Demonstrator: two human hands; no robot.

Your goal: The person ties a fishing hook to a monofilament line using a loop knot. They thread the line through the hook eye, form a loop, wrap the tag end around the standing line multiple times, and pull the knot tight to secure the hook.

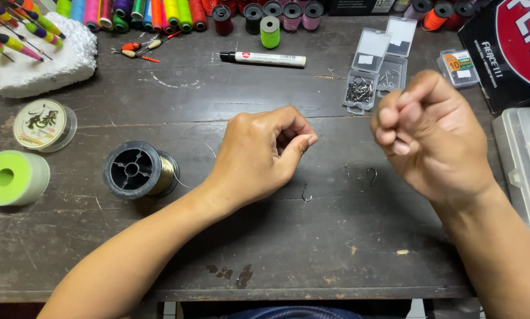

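Head view shows two small bent metal hooks, one hook (pixel 305 194) under our left hand (pixel 259 156) and another hook (pixel 371 176) beside our right hand (pixel 430 133), both lying on the dark scratched wooden table (pixel 312 248). We curl both hands into pinches, fingers close together, as if pulling a very thin line tight between them, but we cannot tell if the line is really there, and any next move would need slow, careful fingers. Left of us sits a round black spool (pixel 136 169) of shiny thin line, and farther back a clear plastic hook box (pixel 376 71) and a white marker pen (pixel 263 58).
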